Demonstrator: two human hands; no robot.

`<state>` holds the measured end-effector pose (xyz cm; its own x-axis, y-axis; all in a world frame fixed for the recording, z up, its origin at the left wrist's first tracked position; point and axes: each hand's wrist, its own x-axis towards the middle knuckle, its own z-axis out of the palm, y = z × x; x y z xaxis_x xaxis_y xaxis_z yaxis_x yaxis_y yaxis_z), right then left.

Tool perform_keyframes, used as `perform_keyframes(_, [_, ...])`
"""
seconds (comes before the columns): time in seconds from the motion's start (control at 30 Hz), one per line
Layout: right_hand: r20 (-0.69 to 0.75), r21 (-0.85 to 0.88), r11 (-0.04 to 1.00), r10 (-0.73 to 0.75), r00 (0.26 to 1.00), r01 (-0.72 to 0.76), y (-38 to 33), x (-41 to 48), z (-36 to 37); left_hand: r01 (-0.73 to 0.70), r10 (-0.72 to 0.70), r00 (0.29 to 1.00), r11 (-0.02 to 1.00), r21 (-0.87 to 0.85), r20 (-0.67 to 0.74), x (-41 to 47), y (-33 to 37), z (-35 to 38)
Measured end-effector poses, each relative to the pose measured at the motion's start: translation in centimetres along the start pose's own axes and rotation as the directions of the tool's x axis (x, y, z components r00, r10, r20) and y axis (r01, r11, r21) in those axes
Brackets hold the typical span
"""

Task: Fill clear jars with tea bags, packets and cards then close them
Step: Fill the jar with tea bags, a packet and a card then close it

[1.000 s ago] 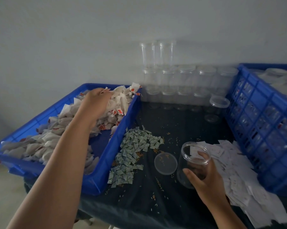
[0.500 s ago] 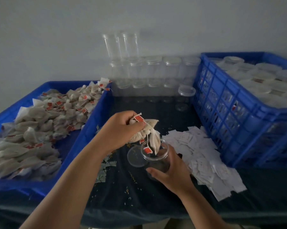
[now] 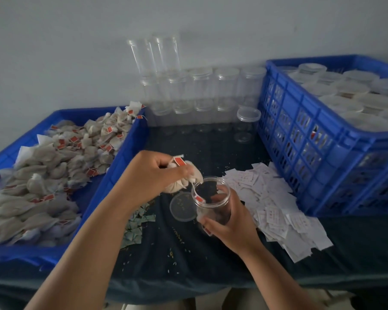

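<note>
My right hand (image 3: 230,222) grips an open clear jar (image 3: 213,199) from below and the side, tilted toward me over the dark table. My left hand (image 3: 150,175) holds a bunch of tea bags (image 3: 186,179) at the jar's left rim. One red tag on a string hangs into the jar's mouth, and a tea bag lies low inside the jar. The jar's round clear lid (image 3: 183,206) lies flat on the table just left of it.
A blue tray (image 3: 119,159) full of tea bags stands at the left. White cards (image 3: 278,211) are heaped right of the jar, small green packets (image 3: 135,227) under my left forearm. Stacked empty jars (image 3: 202,97) line the wall. A blue crate (image 3: 311,139) of lidded jars stands at the right.
My left hand took tea bags from the tray and brought them to the jar. A tea bag has dropped into the jar since half a second ago. My right hand keeps its grip.
</note>
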<state>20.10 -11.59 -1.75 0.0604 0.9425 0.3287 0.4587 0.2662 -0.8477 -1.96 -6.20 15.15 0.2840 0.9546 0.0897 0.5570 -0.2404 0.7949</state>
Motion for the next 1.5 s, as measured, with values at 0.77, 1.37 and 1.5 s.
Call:
perform_keyframes(0.77, [-0.049, 0.003, 0.997, -0.075, 0.996, 0.075, -1.0, -0.3, -0.3, 0.037, -0.042, 0.959, 0.999, 0.023, 0.282, 1.5, 2.1, 0.9])
perform_keyframes(1.37, [-0.067, -0.048, 0.994, -0.101, 0.993, 0.098, -1.2, -0.4, -0.2, -0.061, 0.037, 0.977, 0.992, 0.11, 0.211, 1.1, 2.4, 1.7])
perform_keyframes(1.5, [-0.056, -0.071, 0.992, -0.107, 0.993, 0.103, -1.0, -0.4, -0.3, -0.045, 0.023, 0.994, 0.978, 0.203, 0.108, 0.4, 1.5, -0.1])
